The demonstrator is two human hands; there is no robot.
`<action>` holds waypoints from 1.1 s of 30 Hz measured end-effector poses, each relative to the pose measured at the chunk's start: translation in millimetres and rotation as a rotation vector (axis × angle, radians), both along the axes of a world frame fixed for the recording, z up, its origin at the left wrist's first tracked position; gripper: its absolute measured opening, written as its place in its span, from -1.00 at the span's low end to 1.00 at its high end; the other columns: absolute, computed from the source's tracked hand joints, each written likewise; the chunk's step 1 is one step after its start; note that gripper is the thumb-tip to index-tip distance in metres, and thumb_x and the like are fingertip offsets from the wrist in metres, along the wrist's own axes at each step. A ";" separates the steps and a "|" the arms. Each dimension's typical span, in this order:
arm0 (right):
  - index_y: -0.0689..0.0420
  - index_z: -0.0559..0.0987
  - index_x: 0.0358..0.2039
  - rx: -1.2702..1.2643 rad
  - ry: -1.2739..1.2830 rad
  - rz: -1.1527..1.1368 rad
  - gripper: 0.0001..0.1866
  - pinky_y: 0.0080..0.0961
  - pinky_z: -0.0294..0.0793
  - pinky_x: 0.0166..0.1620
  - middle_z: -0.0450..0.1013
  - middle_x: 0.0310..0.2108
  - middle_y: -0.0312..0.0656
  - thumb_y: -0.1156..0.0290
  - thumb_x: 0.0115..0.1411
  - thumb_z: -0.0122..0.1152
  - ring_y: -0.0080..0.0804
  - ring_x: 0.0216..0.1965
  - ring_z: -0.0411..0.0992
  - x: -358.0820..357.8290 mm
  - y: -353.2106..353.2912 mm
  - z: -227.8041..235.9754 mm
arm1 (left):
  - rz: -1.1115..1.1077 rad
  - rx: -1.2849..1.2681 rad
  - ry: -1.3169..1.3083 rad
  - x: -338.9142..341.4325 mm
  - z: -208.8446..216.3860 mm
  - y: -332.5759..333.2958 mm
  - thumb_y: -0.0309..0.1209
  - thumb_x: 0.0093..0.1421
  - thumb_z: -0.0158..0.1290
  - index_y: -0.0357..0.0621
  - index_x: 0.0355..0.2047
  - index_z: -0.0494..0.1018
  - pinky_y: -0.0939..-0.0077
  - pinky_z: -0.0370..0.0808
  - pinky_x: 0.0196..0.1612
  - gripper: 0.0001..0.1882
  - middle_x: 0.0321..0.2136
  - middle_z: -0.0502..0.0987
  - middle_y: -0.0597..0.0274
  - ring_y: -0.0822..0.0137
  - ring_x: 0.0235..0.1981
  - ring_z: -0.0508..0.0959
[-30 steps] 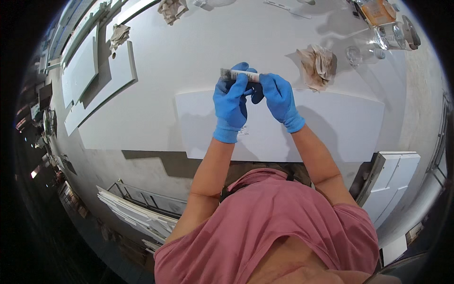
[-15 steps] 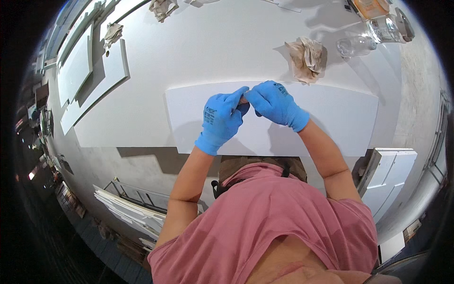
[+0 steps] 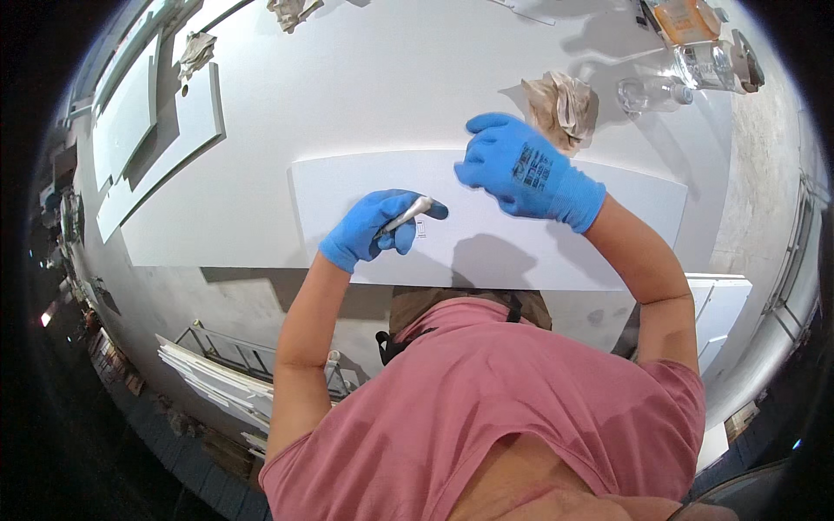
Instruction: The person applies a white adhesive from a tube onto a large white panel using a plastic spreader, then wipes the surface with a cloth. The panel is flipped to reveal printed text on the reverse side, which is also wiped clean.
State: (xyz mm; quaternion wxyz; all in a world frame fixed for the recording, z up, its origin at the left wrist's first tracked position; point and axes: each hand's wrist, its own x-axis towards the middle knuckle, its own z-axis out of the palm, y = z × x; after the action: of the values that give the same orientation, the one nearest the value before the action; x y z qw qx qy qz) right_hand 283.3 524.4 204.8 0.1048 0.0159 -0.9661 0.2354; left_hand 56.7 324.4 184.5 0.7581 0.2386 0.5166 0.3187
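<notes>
In blue work gloves, my left hand is closed around a slim, shiny, silvery-white tube-like thing. One end of it sticks out past the thumb and index finger; its exact kind cannot be made out. A small printed mark shows on the white panel beside these fingers. Higher and to the right, my right hand hangs over the panel's far edge, its fingers loosely bent and apart, with nothing visible in them. Just beyond it lies a crumpled beige paper or cloth.
Clear plastic bottles and an orange-labelled container are at the far right of the white table. Cut white boards and crumpled wads lie far left. Stacked panels stand below left, others at right.
My hands, together before, are now apart. The left has moved left and down with the silvery-white thing, now exposed; the right has risen to the right and its fingers have loosened.
</notes>
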 end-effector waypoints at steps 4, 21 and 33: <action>-0.07 0.67 -0.37 0.324 -0.330 -0.402 -0.90 -0.20 0.49 -0.05 0.60 -0.46 -0.19 0.45 0.09 0.28 -0.22 -0.29 0.57 -5.9 47.6 -56.0 | 0.168 -0.018 -0.049 -1.6 -0.4 -0.8 -0.03 0.52 -0.15 -0.30 0.04 0.63 0.67 0.25 -0.55 -0.43 -0.66 0.52 0.31 0.57 -0.66 0.34; 0.04 0.76 -0.16 0.414 -0.406 -1.092 -0.71 -0.09 0.65 -0.01 0.68 -0.12 0.03 0.35 0.16 0.17 0.00 -0.08 0.67 -43.8 214.1 -143.1 | 0.448 0.024 -0.036 33.8 8.5 16.3 -0.12 0.53 -0.08 -0.29 0.18 0.54 0.59 0.50 -0.40 -0.50 -0.36 0.68 0.13 0.45 -0.44 0.59; 0.10 0.64 0.18 0.145 -0.833 -1.089 -0.53 0.07 0.49 0.26 0.52 0.24 0.04 0.35 0.26 0.14 0.07 0.27 0.49 -64.0 226.5 -139.7 | 0.440 -0.024 0.109 41.6 10.5 22.4 -0.24 0.50 0.04 -0.33 0.19 0.51 0.49 0.63 -0.28 -0.57 0.03 0.65 0.00 0.32 -0.25 0.69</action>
State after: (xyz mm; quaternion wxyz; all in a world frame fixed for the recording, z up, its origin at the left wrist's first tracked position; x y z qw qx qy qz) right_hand 219.3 750.9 65.1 -0.1734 -0.5564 -0.8095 0.0706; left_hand 98.3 346.8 195.0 0.6442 0.1281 0.6000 0.4568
